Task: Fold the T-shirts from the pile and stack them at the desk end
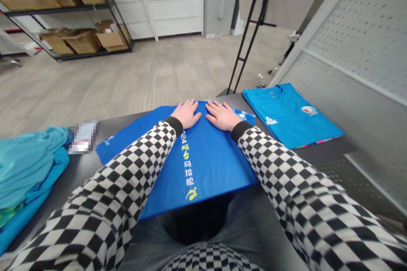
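A blue T-shirt (219, 165) lies spread over the dark table, its lower edge hanging over the side nearest me. White and yellow printed characters run down its middle. My left hand (187, 113) rests flat on the far part of the shirt, fingers stretched out. Beside it, my right hand (221, 115) also lies flat on the cloth with its fingers spread. A small gap of blue fabric separates the two hands. One sleeve of the shirt extends to the left; a patterned bit of cloth shows past my right hand.
At the right lies a folded light-blue T-shirt (292, 114) beside a grey perforated panel (359, 42). Rumpled teal and blue clothes (28, 169) are piled at the left, near a blurred-out item (83, 136). Beyond the table (85, 169) stand a black easel (251, 29) and a shelf with cardboard boxes (84, 42).
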`<state>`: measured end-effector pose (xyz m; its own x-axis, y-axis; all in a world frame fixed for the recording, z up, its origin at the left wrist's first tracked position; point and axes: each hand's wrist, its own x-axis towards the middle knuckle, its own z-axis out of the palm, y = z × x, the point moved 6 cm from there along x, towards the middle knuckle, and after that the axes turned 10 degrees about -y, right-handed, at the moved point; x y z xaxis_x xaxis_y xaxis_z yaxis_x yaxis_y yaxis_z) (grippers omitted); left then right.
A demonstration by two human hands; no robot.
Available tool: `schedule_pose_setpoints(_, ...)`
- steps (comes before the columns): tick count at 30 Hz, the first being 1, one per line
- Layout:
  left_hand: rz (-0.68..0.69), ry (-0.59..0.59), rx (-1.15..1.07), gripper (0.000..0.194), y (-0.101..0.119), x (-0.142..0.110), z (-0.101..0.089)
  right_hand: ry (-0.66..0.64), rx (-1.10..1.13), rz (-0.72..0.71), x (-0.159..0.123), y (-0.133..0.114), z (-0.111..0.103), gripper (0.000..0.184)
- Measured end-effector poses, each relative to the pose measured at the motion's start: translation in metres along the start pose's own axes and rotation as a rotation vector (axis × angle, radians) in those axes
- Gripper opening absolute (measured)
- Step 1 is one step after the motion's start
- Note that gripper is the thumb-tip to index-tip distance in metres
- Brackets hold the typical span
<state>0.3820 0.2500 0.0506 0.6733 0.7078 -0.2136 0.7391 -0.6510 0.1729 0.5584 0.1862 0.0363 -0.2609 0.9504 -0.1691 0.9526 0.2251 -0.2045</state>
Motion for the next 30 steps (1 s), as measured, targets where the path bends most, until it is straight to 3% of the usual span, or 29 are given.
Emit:
schedule_pose_setpoints(4,0.003,-0.022,-0.012,0.083,0.000,0.012,0.015,0.017,0.008,-0.007,-0.001,-0.001,0.000,0.076)
schedule_pose_setpoints(9,-0.003,-0.048,-0.009,0.091,-0.016,0.007,0.016,0.034,0.019,-0.012,-0.002,-0.002,0.000,0.075)
schedule_pose_setpoints(13,-0.081,-0.025,0.036,0.087,-0.054,-0.024,0.014,0.055,0.037,-0.026,-0.001,-0.002,0.000,0.075)
schedule_pose_setpoints(16,-0.162,-0.002,0.072,0.081,-0.097,-0.057,0.011,0.078,0.053,-0.030,0.002,0.001,0.003,0.074)
schedule_pose_setpoints(22,-0.348,-0.080,0.063,0.082,-0.178,-0.112,0.010,0.126,0.060,-0.043,0.009,0.008,0.009,0.072)
schedule_pose_setpoints(26,-0.432,-0.066,0.086,0.082,-0.197,-0.134,0.004,0.115,0.039,-0.042,0.008,0.007,0.007,0.072)
schedule_pose_setpoints(30,-0.431,0.044,0.102,0.083,-0.183,-0.158,-0.002,0.097,0.041,-0.033,0.006,0.005,0.006,0.073)
